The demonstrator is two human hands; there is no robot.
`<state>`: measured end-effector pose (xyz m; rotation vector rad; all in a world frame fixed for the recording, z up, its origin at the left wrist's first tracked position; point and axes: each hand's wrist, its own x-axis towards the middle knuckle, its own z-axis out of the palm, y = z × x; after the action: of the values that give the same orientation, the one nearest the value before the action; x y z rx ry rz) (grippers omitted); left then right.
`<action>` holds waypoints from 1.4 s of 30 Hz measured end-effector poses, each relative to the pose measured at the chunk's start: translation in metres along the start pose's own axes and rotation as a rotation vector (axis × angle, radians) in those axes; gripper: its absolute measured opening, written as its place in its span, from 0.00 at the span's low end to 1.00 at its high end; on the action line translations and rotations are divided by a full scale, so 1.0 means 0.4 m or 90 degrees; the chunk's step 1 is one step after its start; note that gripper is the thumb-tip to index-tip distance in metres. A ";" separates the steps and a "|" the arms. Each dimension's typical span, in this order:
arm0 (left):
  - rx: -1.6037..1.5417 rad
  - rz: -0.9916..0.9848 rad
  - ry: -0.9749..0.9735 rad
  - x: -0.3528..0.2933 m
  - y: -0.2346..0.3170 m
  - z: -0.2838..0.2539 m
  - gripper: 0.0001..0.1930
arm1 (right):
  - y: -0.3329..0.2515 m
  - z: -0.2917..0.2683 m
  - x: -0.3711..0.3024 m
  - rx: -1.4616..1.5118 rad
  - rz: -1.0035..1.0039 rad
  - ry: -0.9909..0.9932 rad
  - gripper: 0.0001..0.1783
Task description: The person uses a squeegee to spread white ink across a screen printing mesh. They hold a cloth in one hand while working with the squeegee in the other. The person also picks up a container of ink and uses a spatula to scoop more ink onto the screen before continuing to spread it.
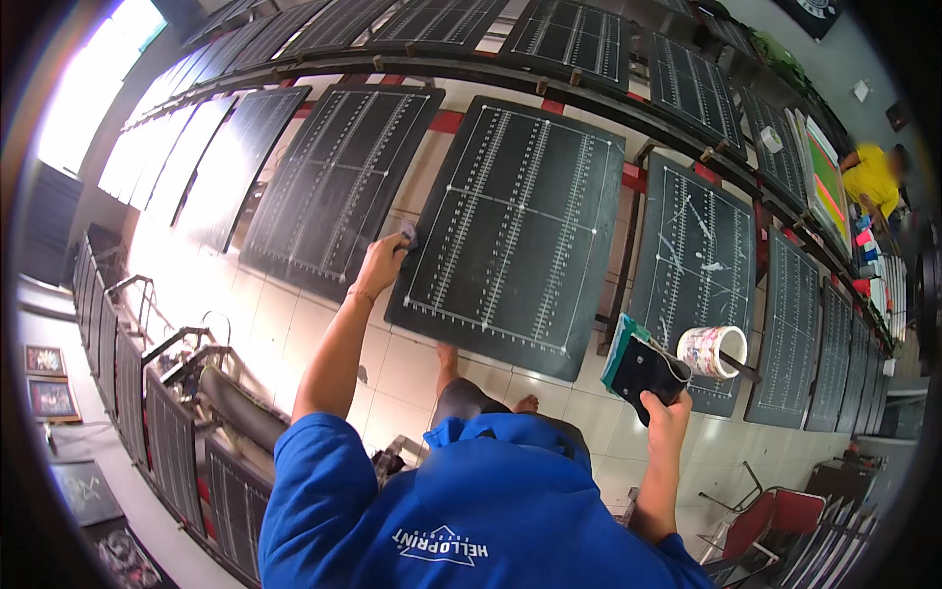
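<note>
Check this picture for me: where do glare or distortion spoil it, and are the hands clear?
Head view: glare by the window bleaches the far-left boards; head view: fisheye distortion bows the long dark rail; head view: the left hand and right hand show fairly clearly, but the grey wad in the left is too small to identify.

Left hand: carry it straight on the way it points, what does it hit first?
Ahead of the left hand and the small greyish wad it grips, likely the left edge of the middle black board; depth is unclear, so they may already touch.
</note>
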<state>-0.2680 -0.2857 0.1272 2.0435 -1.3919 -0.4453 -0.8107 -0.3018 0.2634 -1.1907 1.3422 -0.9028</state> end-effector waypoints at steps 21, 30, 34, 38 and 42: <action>-0.071 -0.364 0.511 -0.434 0.221 0.317 0.07 | -0.112 -0.060 0.008 0.034 -0.039 -0.148 0.19; -0.135 -0.355 0.538 -0.517 0.559 0.621 0.08 | -0.146 -0.283 0.077 0.089 -0.092 -0.248 0.30; -0.152 -0.379 0.504 -0.552 0.752 0.726 0.09 | -0.155 -0.392 0.109 0.085 -0.097 -0.286 0.32; -0.154 -0.327 0.413 -0.601 0.842 0.773 0.08 | -0.157 -0.458 0.146 0.109 -0.069 -0.351 0.31; -0.089 -0.203 0.226 -0.693 0.846 0.760 0.10 | -0.151 -0.521 0.164 0.142 -0.042 -0.321 0.31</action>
<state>-0.7946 -0.2080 0.1027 2.1082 -0.8078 -0.2826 -1.0016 -0.4012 0.3351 -1.1912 0.7824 -0.7124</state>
